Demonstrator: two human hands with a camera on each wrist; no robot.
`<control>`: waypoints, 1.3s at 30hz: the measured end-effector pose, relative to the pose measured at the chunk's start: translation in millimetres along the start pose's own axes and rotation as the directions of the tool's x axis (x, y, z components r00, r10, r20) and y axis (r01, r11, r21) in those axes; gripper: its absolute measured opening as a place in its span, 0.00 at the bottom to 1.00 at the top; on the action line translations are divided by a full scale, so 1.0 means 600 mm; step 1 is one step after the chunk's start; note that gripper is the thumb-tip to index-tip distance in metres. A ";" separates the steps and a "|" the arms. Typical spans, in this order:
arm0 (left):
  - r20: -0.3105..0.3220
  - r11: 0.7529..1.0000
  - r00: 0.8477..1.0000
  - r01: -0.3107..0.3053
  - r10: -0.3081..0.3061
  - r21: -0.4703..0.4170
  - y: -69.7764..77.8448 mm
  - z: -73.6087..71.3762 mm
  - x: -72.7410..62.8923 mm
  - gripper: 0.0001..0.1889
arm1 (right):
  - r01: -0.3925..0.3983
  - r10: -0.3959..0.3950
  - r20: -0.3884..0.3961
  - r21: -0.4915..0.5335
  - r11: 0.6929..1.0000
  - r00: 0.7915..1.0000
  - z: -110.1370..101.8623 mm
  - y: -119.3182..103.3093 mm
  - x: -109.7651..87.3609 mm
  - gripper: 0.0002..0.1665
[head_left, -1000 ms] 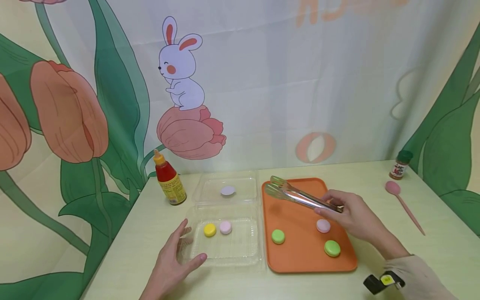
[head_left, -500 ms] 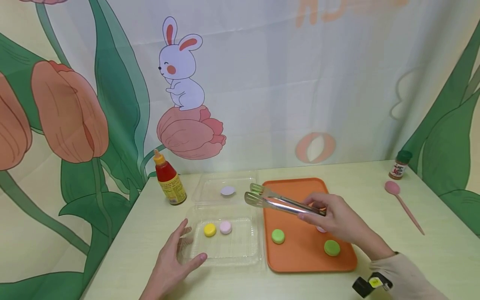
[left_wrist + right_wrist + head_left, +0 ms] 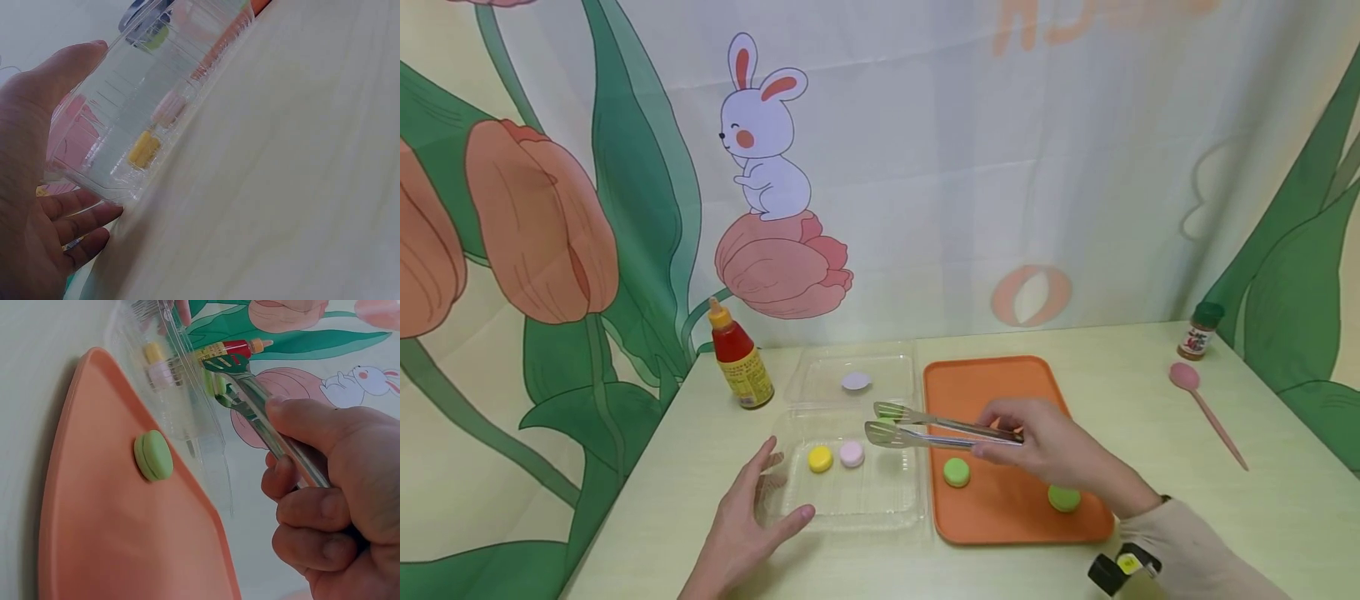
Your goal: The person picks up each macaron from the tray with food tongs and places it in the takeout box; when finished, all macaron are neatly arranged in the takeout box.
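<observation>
My right hand (image 3: 1037, 442) grips metal tongs (image 3: 943, 442), whose slotted tips pinch a green macaron (image 3: 215, 382) over the right part of the clear plastic container (image 3: 850, 523). My left hand (image 3: 745, 517) is spread at the container's left side, thumb apart from the fingers, with fingertips right at its wall in the left wrist view. Inside the container a yellow macaron (image 3: 820, 459) and a pink macaron (image 3: 852, 454) sit side by side. On the orange tray (image 3: 985, 383) lie a green macaron (image 3: 957, 472) and a second green macaron (image 3: 1064, 498), partly covered by my right hand.
Behind the container's base its clear lid (image 3: 820, 375) lies folded back, with a pale oval spot (image 3: 855, 382) on it. A red sauce bottle (image 3: 741, 367) stands back left. At the right are a spice jar (image 3: 1199, 332) and a pink spoon (image 3: 1206, 408).
My right hand has moved left with the tongs and macaron, from over the tray to over the container. It now hides the tray's pink macaron. My left hand has stayed put.
</observation>
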State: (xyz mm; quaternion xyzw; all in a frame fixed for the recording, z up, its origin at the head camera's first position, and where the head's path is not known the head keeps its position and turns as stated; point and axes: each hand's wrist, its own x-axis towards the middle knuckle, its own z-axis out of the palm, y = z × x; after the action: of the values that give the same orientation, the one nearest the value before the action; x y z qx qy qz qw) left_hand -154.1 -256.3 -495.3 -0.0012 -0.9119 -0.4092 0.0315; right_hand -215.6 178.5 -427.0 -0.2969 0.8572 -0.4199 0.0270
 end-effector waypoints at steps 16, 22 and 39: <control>0.011 1.000 1.000 0.015 -0.015 0.001 0.004 -0.001 0.001 0.64 | 0.005 0.023 0.167 -0.168 0.986 0.986 -0.004 -0.059 0.031 0.09; 0.010 1.000 1.000 0.016 -0.016 0.008 0.003 -0.001 0.001 0.64 | 0.036 0.004 0.167 -0.236 0.971 0.986 0.000 -0.086 0.040 0.12; 0.010 1.000 1.000 0.005 -0.005 0.001 0.003 0.000 0.002 0.64 | -0.019 0.074 0.179 -0.288 0.957 0.981 0.006 -0.106 0.046 0.14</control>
State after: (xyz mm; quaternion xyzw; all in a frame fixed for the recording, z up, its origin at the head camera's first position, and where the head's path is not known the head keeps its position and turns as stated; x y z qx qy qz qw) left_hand -155.3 -255.5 -493.9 -0.0009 -0.9123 -0.4088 0.0259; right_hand -206.4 131.1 -376.9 -0.3156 0.9091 -0.2613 0.0747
